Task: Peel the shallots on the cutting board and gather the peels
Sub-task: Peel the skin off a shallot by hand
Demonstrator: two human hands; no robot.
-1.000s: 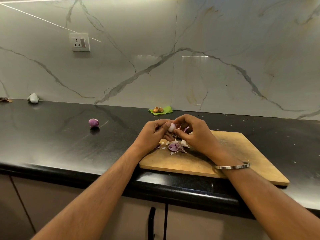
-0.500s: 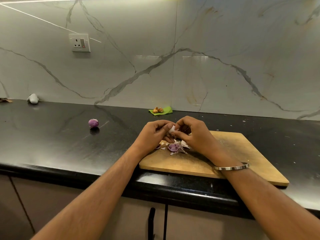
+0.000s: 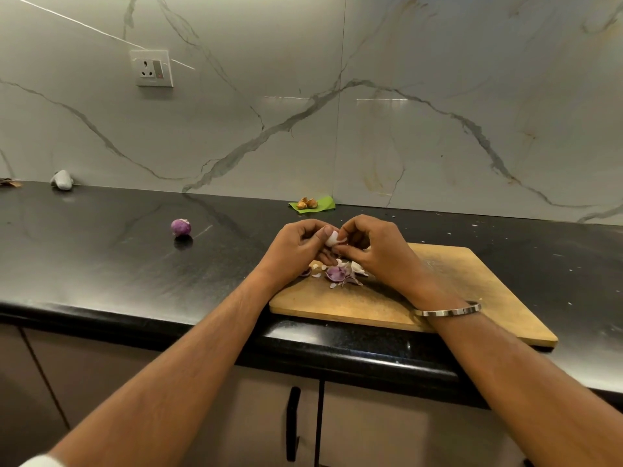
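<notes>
Above the far-left part of the wooden cutting board (image 3: 438,298), I hold a small pale shallot (image 3: 331,238) between both hands. My left hand (image 3: 296,247) curls around it from the left, thumb tip pressed against its side; my right hand (image 3: 374,251) closes in from the right, fingertips pinching at the bulb. The shallot is smooth, whitish and rounded, and only a sliver of it shows between my fingers; the rest is covered, so I cannot tell how much skin remains on it.

Directly beneath my hands, on the board, lies a loose heap of peels (image 3: 340,274): thin, curled flakes, some purple, some papery white. Part of the heap is hidden under my right palm. The board is a flat, tan rectangle with rounded corners and a scuffed, pale-worn surface; its near edge sits close to the front lip of the glossy black desk (image 3: 101,264).

Well to the left of the board, a round purple shallot (image 3: 181,227) sits alone on the desk, its reflection dark beneath it. Behind the board, against the veined marble wall (image 3: 438,96), a green leaf (image 3: 320,203) carries a few small brown pieces too small to identify. Far left of the board, at the wall's foot, rests a grey lump (image 3: 61,180) I cannot make out. A plain metal bangle (image 3: 448,311) circles my right wrist. White specks dot the desk right of the board.
</notes>
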